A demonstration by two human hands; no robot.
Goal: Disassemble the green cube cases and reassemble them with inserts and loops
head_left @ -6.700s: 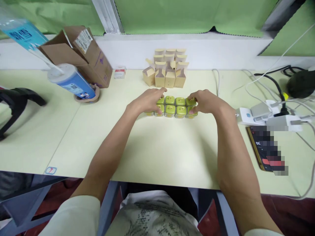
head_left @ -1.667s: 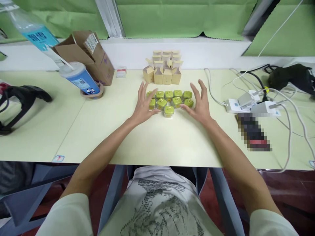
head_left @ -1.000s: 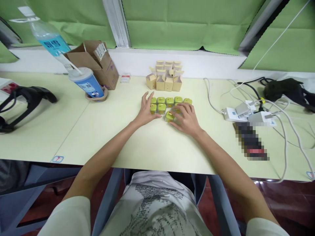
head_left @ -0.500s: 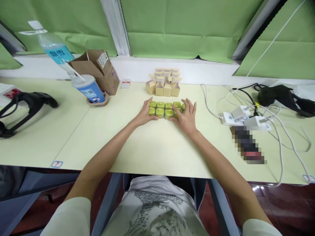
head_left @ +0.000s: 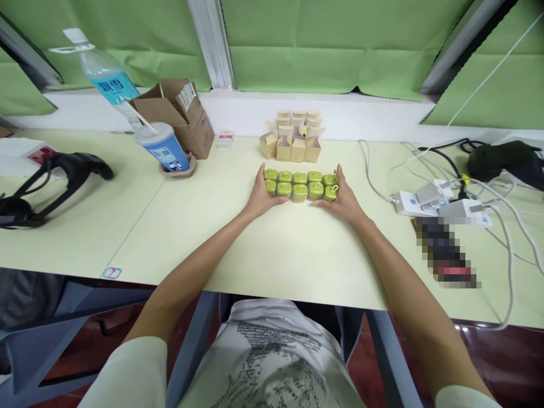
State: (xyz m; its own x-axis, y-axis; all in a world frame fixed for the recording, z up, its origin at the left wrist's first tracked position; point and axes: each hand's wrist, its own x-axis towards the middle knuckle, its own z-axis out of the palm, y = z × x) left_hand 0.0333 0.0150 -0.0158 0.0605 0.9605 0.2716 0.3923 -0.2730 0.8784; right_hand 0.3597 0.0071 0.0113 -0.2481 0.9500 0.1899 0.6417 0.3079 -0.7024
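Bracketing a block of small green-lidded jars point(head_left: 300, 191), seen from the head: two hands over a pale worktop point(head_left: 289, 255).

Jars: ten, clear-bodied, upright in two close rows of five, mid-worktop; small loops on the lids, the one at the near right corner visibly raised.

Left hand point(head_left: 262, 197): half-open, curved about the block's left end, thumb along the near side, fingers up the outer end.

Right hand point(head_left: 343, 198): the mirror of it at the right end, likewise half-open. Neither hand encloses a single jar; pressure on the end jars cannot be told.

Handling, as judged: light, stiff, smooth-walled and likely slippery; possibly brittle, material uncertain. Best held low by the bodies, with even inward pressure on a row — the loops look too slight for lifting.

Surroundings: small open cartons point(head_left: 284, 148) behind the jars; to the left, a cardboard box point(head_left: 200, 131), blue cup point(head_left: 168, 152) and plastic bottle point(head_left: 111, 85); to the right, a white power strip point(head_left: 407, 203) and a pixelated dark device point(head_left: 446, 252).
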